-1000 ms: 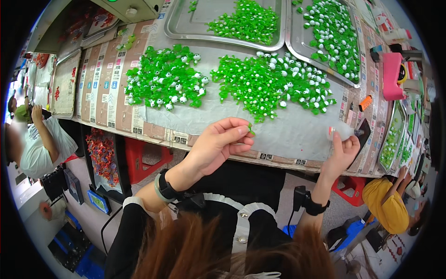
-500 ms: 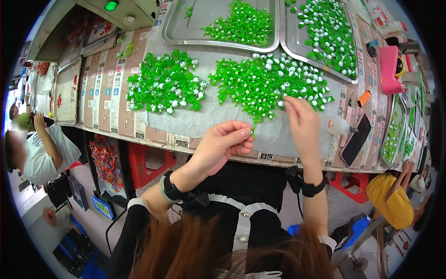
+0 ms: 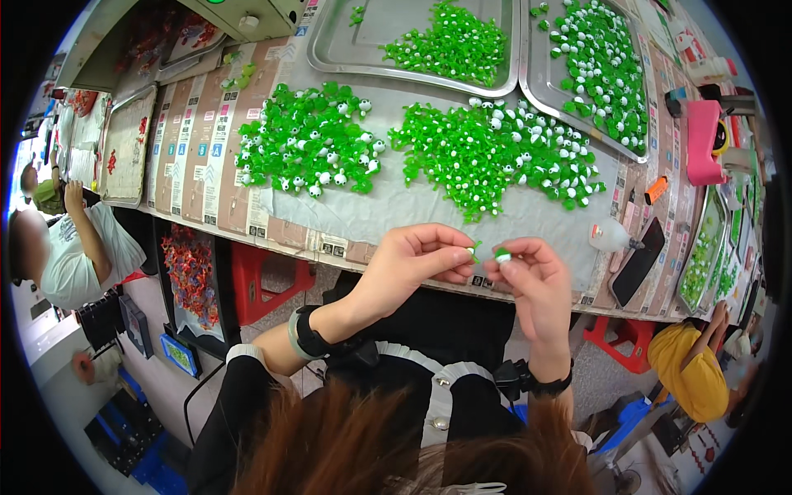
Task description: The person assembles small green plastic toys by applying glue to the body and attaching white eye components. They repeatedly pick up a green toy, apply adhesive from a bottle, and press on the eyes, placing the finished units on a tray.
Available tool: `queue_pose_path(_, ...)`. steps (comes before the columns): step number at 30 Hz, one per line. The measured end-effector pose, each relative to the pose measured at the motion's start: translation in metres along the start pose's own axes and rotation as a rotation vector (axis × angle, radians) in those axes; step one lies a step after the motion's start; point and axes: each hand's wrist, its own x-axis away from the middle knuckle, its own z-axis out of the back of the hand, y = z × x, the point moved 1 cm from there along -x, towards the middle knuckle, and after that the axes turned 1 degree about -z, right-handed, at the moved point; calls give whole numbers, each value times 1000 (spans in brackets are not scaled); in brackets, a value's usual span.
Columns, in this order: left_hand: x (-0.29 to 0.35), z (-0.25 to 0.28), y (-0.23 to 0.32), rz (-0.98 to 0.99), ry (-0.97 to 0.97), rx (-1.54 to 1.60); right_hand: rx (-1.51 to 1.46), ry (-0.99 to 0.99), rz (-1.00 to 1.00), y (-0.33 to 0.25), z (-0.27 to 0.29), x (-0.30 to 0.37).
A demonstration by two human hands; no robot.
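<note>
Printed labels with blue squares, pink patches and small black marks are running in strips across the brown-and-white covering (image 3: 194,157) of the bench (image 3: 330,248). Just past its near edge, the left hand (image 3: 422,264) is pinching a tiny green plastic piece (image 3: 476,245) between thumb and forefinger, its other fingers curling loosely. That piece is standing roughly upright in the view, its long axis pointing away from the body; it is showing a white spot, but its finer shape is staying too small to tell. Just beside it, the right hand (image 3: 536,285) is closing its fingertips on a rounded green-and-white bead (image 3: 502,255), green uppermost and white below, with no long axis showing. Beyond both hands, a heap of small green pieces with white dots (image 3: 454,153) is lying on a grey sheet (image 3: 342,216).
</note>
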Motion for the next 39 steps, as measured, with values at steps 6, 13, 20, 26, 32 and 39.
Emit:
queue_pose_path(6, 7, -8, 1, -103, 31, -295, 34, -26, 67, 6, -1, 11)
queue_pose_path(13, 12, -13, 5, -198, 64, -436, 119, -6, 74, 7, -1, 11)
queue_pose_path(20, 13, -16, 5, -484, 58, -757, 112, -13, 137, 11, -2, 16)
queue_pose_path(26, 17, -15, 8, -578, 1, -822, 159, -65, 248, 13, -4, 20)
queue_pose_path(32, 17, -19, 7, -583, 8, -686, 188, -50, 301, 11, -5, 23)
queue_pose_path(39, 17, -18, 12, -450, -104, -762, 299, -29, 358, 8, -4, 23)
